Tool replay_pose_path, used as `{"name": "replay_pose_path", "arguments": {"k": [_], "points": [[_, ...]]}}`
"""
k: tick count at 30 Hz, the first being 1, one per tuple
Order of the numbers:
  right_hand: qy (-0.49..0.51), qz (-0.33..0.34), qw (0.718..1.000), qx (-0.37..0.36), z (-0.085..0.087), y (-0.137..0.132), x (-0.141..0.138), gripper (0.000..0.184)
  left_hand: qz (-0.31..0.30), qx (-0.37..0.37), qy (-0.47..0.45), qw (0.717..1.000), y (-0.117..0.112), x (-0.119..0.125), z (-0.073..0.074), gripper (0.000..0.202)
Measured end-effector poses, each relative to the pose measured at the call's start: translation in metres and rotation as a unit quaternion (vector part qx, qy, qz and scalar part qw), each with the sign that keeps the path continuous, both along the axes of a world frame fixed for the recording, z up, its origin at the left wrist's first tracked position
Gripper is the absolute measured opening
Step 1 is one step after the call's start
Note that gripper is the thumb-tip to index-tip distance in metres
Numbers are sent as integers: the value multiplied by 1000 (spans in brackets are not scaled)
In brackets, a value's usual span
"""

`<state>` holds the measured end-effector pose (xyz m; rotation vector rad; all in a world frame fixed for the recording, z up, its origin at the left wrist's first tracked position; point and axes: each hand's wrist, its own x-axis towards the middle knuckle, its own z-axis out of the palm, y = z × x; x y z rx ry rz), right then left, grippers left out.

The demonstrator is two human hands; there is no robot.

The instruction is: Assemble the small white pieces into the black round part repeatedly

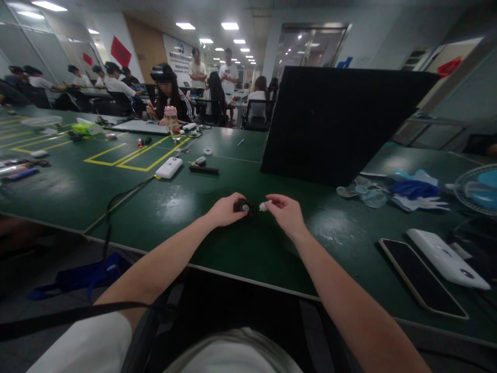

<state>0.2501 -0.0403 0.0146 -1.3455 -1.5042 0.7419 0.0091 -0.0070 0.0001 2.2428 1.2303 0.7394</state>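
My left hand (pixel 226 210) is closed around a small black part (pixel 244 207) with a pale round centre, held just above the dark green table (pixel 202 228). My right hand (pixel 286 212) pinches a small white piece (pixel 264 206) between thumb and fingers. The white piece sits right beside the black part, nearly touching it. Both forearms reach out from the near table edge.
A large black board (pixel 330 124) leans upright just behind my hands. A phone (pixel 421 277) and a white box (pixel 446 256) lie at the right, with blue gloves (pixel 415 189) and a fan (pixel 479 189) beyond. A white device (pixel 169 167) with a cable lies left. Several people sit at far tables.
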Motion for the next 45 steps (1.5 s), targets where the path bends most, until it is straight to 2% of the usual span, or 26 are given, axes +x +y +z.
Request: {"name": "replay_pose_path", "arguments": {"k": [3,5,11,19,27,32,36,40,43,45], "points": [[-37,8,996,76,4,-6,-7,25,1,16,1,1000,-1,2,-1,47],[-67,20,993,95,7,-9,-10,23,-1,18,-4,1000,-1,3,-3,46],[-160,69,984,38,6,-10,-15,16,-40,-5,-21,999,-1,2,-2,48],[-144,68,984,77,15,-18,-16,20,-32,-27,-20,999,-2,3,0,46],[-181,53,982,21,9,-13,-12,24,-30,-29,-15,999,-2,3,1,46],[-198,71,978,6,9,-15,-17,24,-37,-26,-15,999,-1,4,-3,47],[-150,40,988,-23,13,-11,-13,28,-36,-23,-11,999,-2,3,-2,47],[-43,-10,997,-65,11,-2,7,31,-29,-29,-5,999,-3,2,1,47],[-16,38,988,-150,6,5,22,32,-31,-37,-6,999,-4,2,2,47],[-27,64,983,-172,3,8,26,31,-32,-36,-3,999,-3,2,2,46]]}}
